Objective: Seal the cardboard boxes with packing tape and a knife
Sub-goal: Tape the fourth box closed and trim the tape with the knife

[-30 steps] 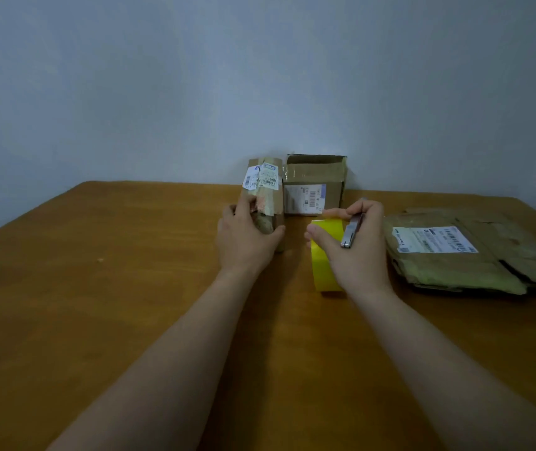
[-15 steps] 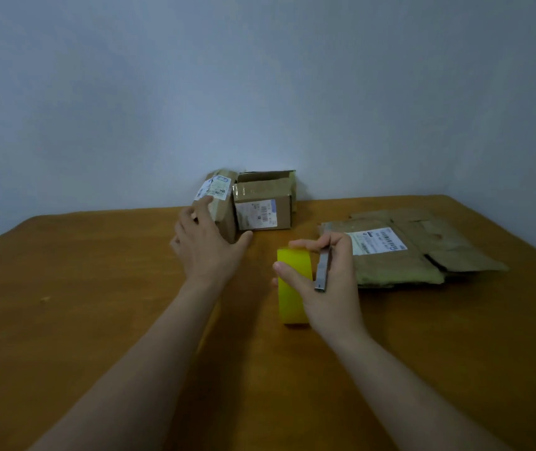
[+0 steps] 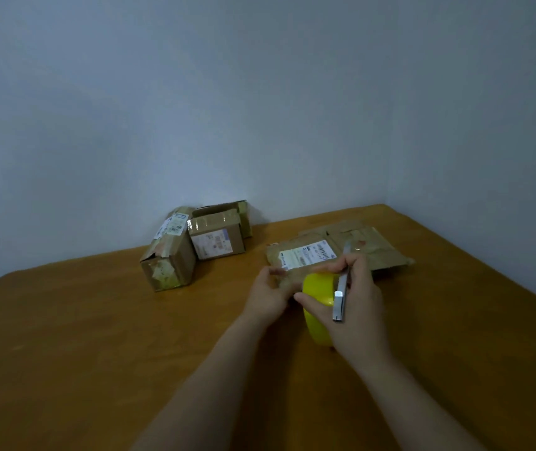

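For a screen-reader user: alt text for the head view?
The right hand grips a yellow tape roll and a knife; the left hand reaches a flattened box. Two small boxes sit behind on the wooden table.

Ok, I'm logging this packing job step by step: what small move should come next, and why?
Probably the left hand should draw the flattened box nearer, so it can be opened up. That hand is at the box's near corner, the box lies flat on the table, and the right hand is full, gripping the yellow tape roll and the knife.
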